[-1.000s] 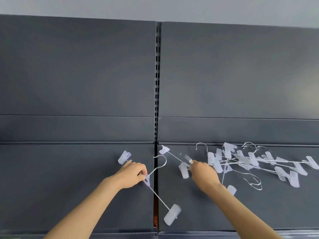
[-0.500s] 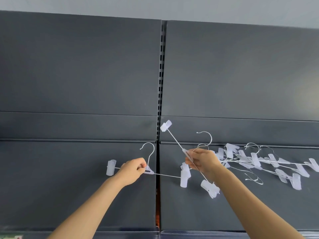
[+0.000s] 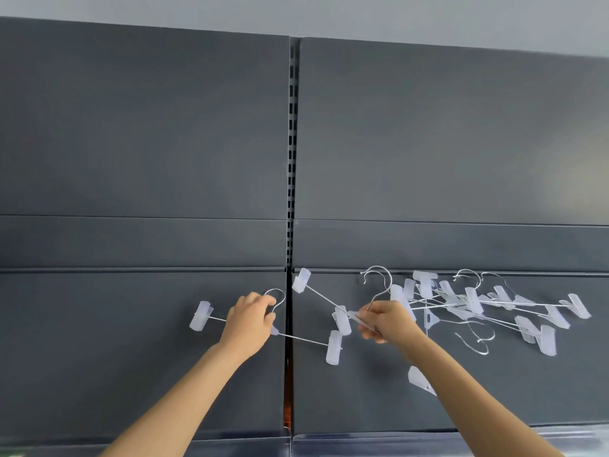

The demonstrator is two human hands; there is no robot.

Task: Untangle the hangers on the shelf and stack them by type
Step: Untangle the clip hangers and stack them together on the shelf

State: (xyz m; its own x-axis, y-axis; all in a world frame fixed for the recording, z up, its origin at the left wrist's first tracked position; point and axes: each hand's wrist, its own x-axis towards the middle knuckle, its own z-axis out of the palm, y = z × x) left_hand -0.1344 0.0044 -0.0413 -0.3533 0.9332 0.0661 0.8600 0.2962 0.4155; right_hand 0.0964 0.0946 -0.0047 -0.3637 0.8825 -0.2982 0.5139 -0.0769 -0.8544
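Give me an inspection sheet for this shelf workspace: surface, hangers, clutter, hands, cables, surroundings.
Surface: dark grey shelf, in two panels side by side.
Job's things: first hanger in the left hand; second hanger in the right hand; tangled pile of clip hangers at right.
Clutter: nothing seen.
Grippers: left hand grips at the hook's base; right hand pinches at the hook's base.
Cables: nothing seen.
Surroundings: grey back panels, slotted upright, pale wall above.

Soft, even light, moderate brightness. Pale sheen on right of back panel. Shadows faint, barely any under hangers. Wide-angle bowing along top edge. Right hand slightly motion-blurred. Bottom edge smeared.
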